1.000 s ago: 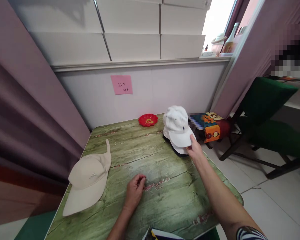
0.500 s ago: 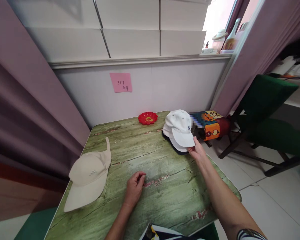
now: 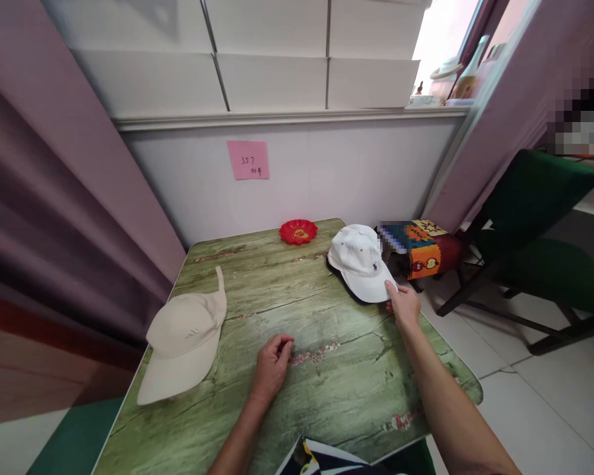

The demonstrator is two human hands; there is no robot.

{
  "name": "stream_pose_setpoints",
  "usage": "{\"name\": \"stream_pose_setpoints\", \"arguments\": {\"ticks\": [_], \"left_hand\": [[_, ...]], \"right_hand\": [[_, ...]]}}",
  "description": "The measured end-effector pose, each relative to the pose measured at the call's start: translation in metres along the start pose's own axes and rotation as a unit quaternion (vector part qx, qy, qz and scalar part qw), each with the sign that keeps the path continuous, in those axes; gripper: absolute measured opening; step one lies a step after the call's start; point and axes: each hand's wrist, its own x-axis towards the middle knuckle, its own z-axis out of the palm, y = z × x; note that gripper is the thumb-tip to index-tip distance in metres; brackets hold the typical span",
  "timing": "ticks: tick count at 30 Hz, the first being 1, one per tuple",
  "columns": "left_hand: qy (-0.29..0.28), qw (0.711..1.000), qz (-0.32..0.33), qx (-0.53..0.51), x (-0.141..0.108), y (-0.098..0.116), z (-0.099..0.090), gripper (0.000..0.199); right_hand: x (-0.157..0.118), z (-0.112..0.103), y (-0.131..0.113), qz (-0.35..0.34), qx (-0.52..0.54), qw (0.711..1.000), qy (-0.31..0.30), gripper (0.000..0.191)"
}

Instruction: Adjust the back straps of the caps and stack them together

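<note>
A white cap (image 3: 359, 254) with a small dark logo lies over a dark cap (image 3: 345, 285) at the table's right edge, only the dark rim showing. My right hand (image 3: 400, 303) pinches the white cap's brim, thumb on top and fingers beneath. Near the middle of the green wood-patterned table (image 3: 327, 396), my left hand (image 3: 272, 363) rests with curled fingers; whether anything is between them is hidden. On the left side lies a beige cap (image 3: 183, 333) with its brim toward me and its strap stretched out behind.
A red scalloped dish (image 3: 298, 231) sits at the table's back edge by the wall, under a pink note (image 3: 248, 159). Beyond the right edge stand a stool with a colourful cover (image 3: 428, 254) and a green chair (image 3: 534, 191).
The white cap has come down onto the stack, and the pale cap brim seen beneath it earlier no longer shows. The whole view has shifted slightly. My left hand keeps its pose.
</note>
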Motion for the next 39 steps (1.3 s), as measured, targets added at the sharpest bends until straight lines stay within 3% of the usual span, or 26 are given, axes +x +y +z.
{"name": "stream_pose_setpoints", "arguments": {"ticks": [2, 5, 8, 10, 11, 13, 15, 17, 20, 24, 27, 30, 32, 35, 37, 39], "left_hand": [[-0.001, 1.000, 0.005, 0.000, 0.000, -0.002, 0.000, 0.029], [-0.002, 1.000, 0.016, 0.009, -0.001, -0.006, 0.001, 0.028], [0.002, 0.999, 0.030, 0.028, -0.002, -0.009, 0.003, 0.026], [0.006, 0.999, 0.037, 0.037, -0.002, -0.011, 0.004, 0.024], [0.009, 0.999, 0.039, 0.038, -0.002, -0.011, 0.005, 0.023], [0.014, 0.998, 0.041, 0.036, -0.002, -0.011, 0.006, 0.022], [0.020, 0.998, 0.043, 0.034, -0.003, -0.010, 0.006, 0.021], [0.024, 0.998, 0.049, 0.036, -0.003, -0.010, 0.006, 0.020], [0.028, 0.997, 0.059, 0.042, -0.006, -0.012, 0.010, 0.019], [0.065, 0.996, 0.059, 0.009, -0.007, -0.015, 0.011, 0.019], [0.196, 0.977, 0.076, 0.020, 0.002, -0.010, -0.019, 0.021], [0.388, 0.913, 0.085, 0.098, 0.021, 0.000, -0.084, 0.038], [0.462, 0.873, 0.035, 0.152, 0.035, 0.004, -0.134, 0.058], [0.463, 0.851, -0.135, 0.205, 0.055, 0.000, -0.195, 0.095], [0.425, 0.841, -0.257, 0.213, 0.066, -0.008, -0.217, 0.110], [0.386, 0.836, -0.318, 0.225, 0.075, -0.018, -0.226, 0.115]], "right_hand": [[0.001, -0.008, 0.002, -0.024, -0.105, 0.994, 0.009, 0.073], [-0.004, -0.017, 0.003, -0.054, -0.174, 0.981, 0.059, 0.078], [-0.024, -0.014, -0.005, -0.136, -0.143, 0.972, 0.129, 0.077], [-0.046, 0.000, -0.014, -0.221, -0.074, 0.965, 0.118, 0.066], [-0.060, 0.011, -0.020, -0.255, -0.033, 0.963, 0.084, 0.061], [-0.089, 0.040, -0.030, -0.277, 0.058, 0.958, -0.055, 0.051], [-0.118, 0.073, -0.037, -0.225, 0.143, 0.940, -0.213, 0.046], [-0.141, 0.104, -0.037, -0.165, 0.190, 0.916, -0.312, 0.044], [-0.159, 0.135, -0.027, -0.121, 0.209, 0.903, -0.356, 0.044], [-0.160, 0.148, -0.008, -0.133, 0.196, 0.902, -0.361, 0.045], [-0.156, 0.146, -0.002, -0.129, 0.210, 0.895, -0.373, 0.045], [-0.155, 0.145, -0.001, -0.123, 0.217, 0.892, -0.377, 0.044], [-0.155, 0.146, -0.001, -0.127, 0.208, 0.893, -0.380, 0.044], [-0.156, 0.147, -0.002, -0.141, 0.193, 0.892, -0.383, 0.044], [-0.156, 0.147, -0.002, -0.151, 0.187, 0.892, -0.384, 0.043], [-0.156, 0.147, -0.003, -0.155, 0.183, 0.892, -0.382, 0.043]]}}
